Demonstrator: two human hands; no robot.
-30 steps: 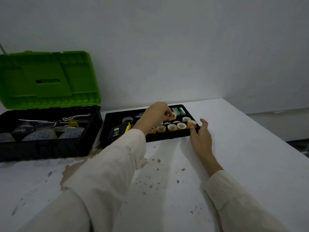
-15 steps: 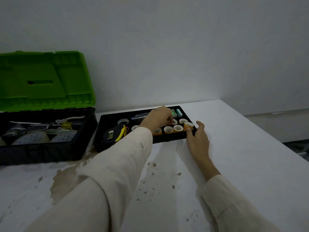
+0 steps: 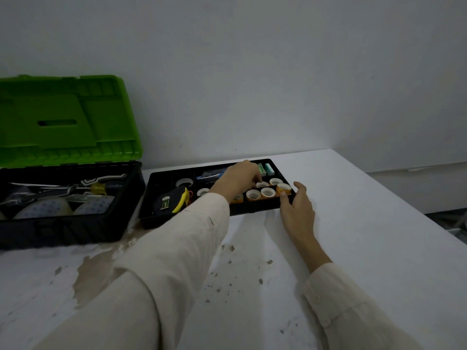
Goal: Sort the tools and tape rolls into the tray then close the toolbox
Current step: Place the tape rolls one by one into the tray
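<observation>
White table (image 3: 353, 223): light, stiff tape rolls (image 3: 267, 192) at tray's (image 3: 161, 221) 3 o'clock, best pinched by rims; left hand (image 3: 238, 178) grip hidden, right hand (image 3: 298, 210) released.

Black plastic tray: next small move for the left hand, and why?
Probably release and withdraw the left hand: its fingertips are down among the small orange tape rolls in the black plastic tray, while the right hand steadies the near corner.

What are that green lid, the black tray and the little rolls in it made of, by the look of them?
The green lid looks like moulded plastic, matte, with ribs and recessed panels. The black tray seems plastic too: thin walls, moulded dividers, slight sheen. The small rolls look like tape wound on pale cores, probably card or plastic; too small to tell.
</observation>
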